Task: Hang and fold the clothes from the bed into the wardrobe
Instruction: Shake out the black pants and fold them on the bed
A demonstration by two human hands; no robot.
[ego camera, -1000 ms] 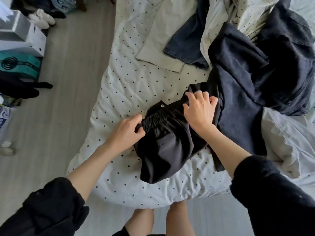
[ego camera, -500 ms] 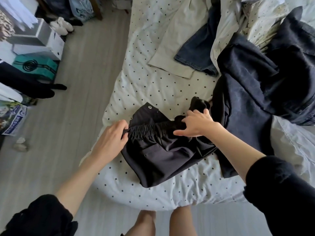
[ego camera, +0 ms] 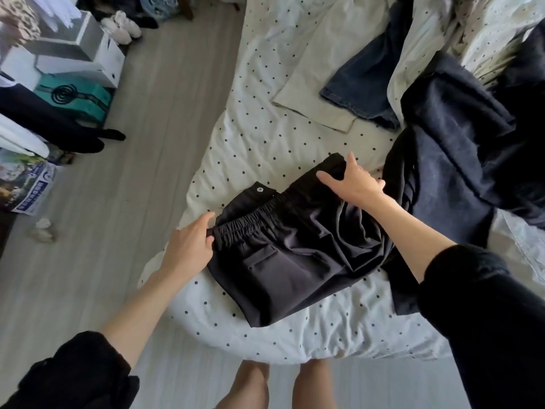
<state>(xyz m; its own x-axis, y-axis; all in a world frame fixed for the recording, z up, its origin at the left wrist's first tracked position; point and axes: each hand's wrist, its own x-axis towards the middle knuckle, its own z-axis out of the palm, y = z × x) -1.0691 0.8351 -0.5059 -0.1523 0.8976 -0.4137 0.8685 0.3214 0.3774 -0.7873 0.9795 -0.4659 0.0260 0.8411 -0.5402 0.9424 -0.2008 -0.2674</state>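
Black trousers (ego camera: 295,255) with an elastic waistband and a back pocket lie on the corner of the white polka-dot bed (ego camera: 265,137). My left hand (ego camera: 191,243) pinches the left end of the waistband. My right hand (ego camera: 354,184) lies on the right end of the waistband with fingers spread, pressing the cloth flat. The trouser legs run off to the right under a dark navy garment (ego camera: 460,160).
Beige trousers (ego camera: 321,69) and blue jeans (ego camera: 371,81) lie further up the bed. On the wooden floor at left stand white and teal boxes (ego camera: 73,72), white shoes (ego camera: 124,28) and dark clothes (ego camera: 59,125). My bare legs are at the bed's near edge.
The waistband has been stretched out wider across the bed. My right hand moved up and right along it and opened from a grip to spread fingers. My left hand keeps its pinch.
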